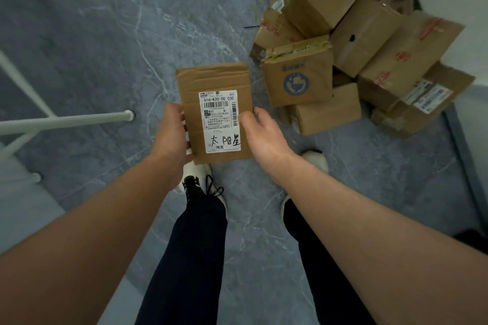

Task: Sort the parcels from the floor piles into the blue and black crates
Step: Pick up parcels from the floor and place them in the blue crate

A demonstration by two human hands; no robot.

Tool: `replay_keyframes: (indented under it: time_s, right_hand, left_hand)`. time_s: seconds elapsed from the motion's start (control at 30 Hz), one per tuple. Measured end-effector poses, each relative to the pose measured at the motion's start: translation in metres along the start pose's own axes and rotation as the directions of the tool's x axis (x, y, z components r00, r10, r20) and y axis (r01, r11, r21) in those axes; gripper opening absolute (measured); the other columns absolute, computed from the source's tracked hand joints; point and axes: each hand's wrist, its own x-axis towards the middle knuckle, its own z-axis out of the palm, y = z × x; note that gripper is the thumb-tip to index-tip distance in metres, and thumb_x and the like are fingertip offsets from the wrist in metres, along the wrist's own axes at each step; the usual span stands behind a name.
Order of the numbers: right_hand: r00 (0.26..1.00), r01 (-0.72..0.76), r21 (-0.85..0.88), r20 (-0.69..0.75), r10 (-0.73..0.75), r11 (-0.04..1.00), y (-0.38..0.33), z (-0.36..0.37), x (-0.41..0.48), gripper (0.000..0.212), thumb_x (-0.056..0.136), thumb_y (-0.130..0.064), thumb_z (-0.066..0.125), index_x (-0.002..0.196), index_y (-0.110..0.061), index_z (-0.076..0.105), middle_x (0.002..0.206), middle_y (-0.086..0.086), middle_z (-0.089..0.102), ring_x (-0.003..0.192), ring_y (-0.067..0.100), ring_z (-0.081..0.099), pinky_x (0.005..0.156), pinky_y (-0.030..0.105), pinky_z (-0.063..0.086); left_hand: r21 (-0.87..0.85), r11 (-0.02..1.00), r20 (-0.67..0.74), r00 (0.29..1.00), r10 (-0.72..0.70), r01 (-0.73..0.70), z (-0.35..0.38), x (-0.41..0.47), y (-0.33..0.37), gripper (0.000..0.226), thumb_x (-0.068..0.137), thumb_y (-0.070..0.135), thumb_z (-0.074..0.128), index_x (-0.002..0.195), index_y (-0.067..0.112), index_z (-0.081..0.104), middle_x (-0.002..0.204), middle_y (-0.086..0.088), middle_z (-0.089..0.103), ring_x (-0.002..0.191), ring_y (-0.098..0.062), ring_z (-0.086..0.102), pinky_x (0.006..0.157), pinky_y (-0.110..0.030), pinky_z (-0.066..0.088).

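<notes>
Parcel [215, 79] at frame centre, flat, held above grey floor [105, 34], white label [220, 119] facing up. Left hand [171, 137] grips its left edge. Right hand [264, 134] pinches its right edge, thumb on the label. Pile [343, 34] of cardboard boxes on floor, upper right. White frame legs [66, 121] at left. Shoe [195, 179] below parcel.

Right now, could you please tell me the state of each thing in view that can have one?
flat parcel: held above the floor, label side up.
left-hand grip: holds the parcel's left edge.
right-hand grip: pinches the parcel's right edge, thumb on the label.
shipping label: stuck on, handwriting at its lower end.
box with blue logo: in the pile, top edge crumpled.
pile of boxes: heaped on the floor.
</notes>
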Motion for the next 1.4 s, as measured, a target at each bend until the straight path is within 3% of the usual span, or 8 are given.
replay_keyframes:
  time_s: [0.13,0.37,0.47,0.77,0.87,1.03,1.2,1.4]
  right_hand:
    - [0.999,0.044,0.003,-0.011,-0.044,0.999,-0.031,-0.015,-0.046,0.060,0.090,-0.065,0.050,0.143,-0.037,0.055,0.138,-0.003,0.057,0.124,0.018,0.057,0.114,0.048,0.044]
    - [0.971,0.228,0.002,-0.079,-0.227,0.974,-0.073,-0.056,-0.125,0.039,0.097,-0.049,0.057,0.127,-0.024,0.053,0.120,0.001,0.071,0.106,0.015,0.070,0.087,0.037,0.057]
    - [0.960,0.272,0.061,-0.090,-0.266,0.960,-0.091,-0.077,-0.164,0.020,0.105,-0.034,0.056,0.119,-0.021,0.053,0.104,-0.005,0.073,0.093,0.011,0.068,0.073,0.029,0.048]
    - [0.828,0.519,0.038,-0.268,-0.492,0.854,-0.149,-0.114,-0.311,0.013,0.105,-0.028,0.055,0.105,-0.021,0.044,0.095,0.000,0.067,0.085,0.017,0.065,0.074,0.041,0.054]
    - [0.783,0.563,0.037,-0.345,-0.518,0.826,-0.167,-0.118,-0.365,0.013,0.107,-0.030,0.055,0.105,-0.020,0.045,0.100,0.002,0.070,0.090,0.016,0.069,0.073,0.037,0.053]
    - [0.667,0.669,0.063,-0.489,-0.562,0.740,-0.185,-0.119,-0.469,0.016,0.110,-0.030,0.052,0.124,-0.022,0.050,0.100,-0.008,0.069,0.085,-0.007,0.070,0.066,0.015,0.052]
    - [0.554,0.758,0.086,-0.608,-0.569,0.647,-0.205,-0.107,-0.588,0.038,0.092,-0.059,0.047,0.126,-0.049,0.060,0.125,-0.006,0.071,0.110,0.012,0.073,0.091,0.046,0.064]
    - [0.380,0.846,0.016,-0.720,-0.581,0.533,-0.228,-0.123,-0.727,0.032,0.090,-0.060,0.043,0.114,-0.056,0.064,0.127,-0.007,0.065,0.111,0.009,0.070,0.094,0.045,0.064]
  left_hand:
    - [-0.001,0.998,0.002,0.998,0.060,-0.060,-0.014,-0.050,0.027,0.040,0.104,0.044,0.035,0.080,0.027,0.062,0.059,0.014,0.069,0.079,-0.017,0.066,0.082,-0.037,0.053]
    - [-0.051,0.987,0.023,0.987,0.156,-0.155,-0.027,-0.146,0.062,0.041,0.105,0.047,0.034,0.088,0.024,0.063,0.082,0.005,0.069,0.082,-0.019,0.065,0.076,-0.036,0.052]
    - [-0.082,0.982,0.019,0.985,0.171,-0.169,-0.037,-0.189,0.073,0.042,0.102,0.053,0.036,0.098,0.023,0.066,0.096,0.002,0.071,0.096,-0.023,0.067,0.095,-0.044,0.050]
    - [-0.121,0.921,0.081,0.922,0.380,-0.369,-0.067,-0.346,0.122,0.037,0.104,0.049,0.035,0.093,0.033,0.066,0.089,0.000,0.068,0.090,-0.020,0.065,0.094,-0.045,0.050]
    - [-0.128,0.882,0.137,0.873,0.469,-0.454,-0.088,-0.397,0.142,0.036,0.104,0.049,0.033,0.104,0.033,0.065,0.097,-0.004,0.068,0.090,-0.022,0.067,0.080,-0.042,0.052]
    - [-0.121,0.815,0.254,0.777,0.577,-0.566,-0.137,-0.480,0.169,0.043,0.103,0.053,0.033,0.119,0.027,0.064,0.105,-0.010,0.066,0.096,-0.027,0.066,0.090,-0.052,0.053]
    - [-0.137,0.739,0.395,0.647,0.652,-0.660,-0.183,-0.577,0.184,0.044,0.102,0.054,0.035,0.117,0.026,0.065,0.109,-0.009,0.065,0.100,-0.029,0.065,0.096,-0.055,0.051]
    - [-0.196,0.626,0.488,0.479,0.729,-0.754,-0.226,-0.705,0.199,0.054,0.079,0.070,0.045,0.114,0.035,0.067,0.130,0.005,0.062,0.125,-0.025,0.051,0.097,-0.056,0.049]
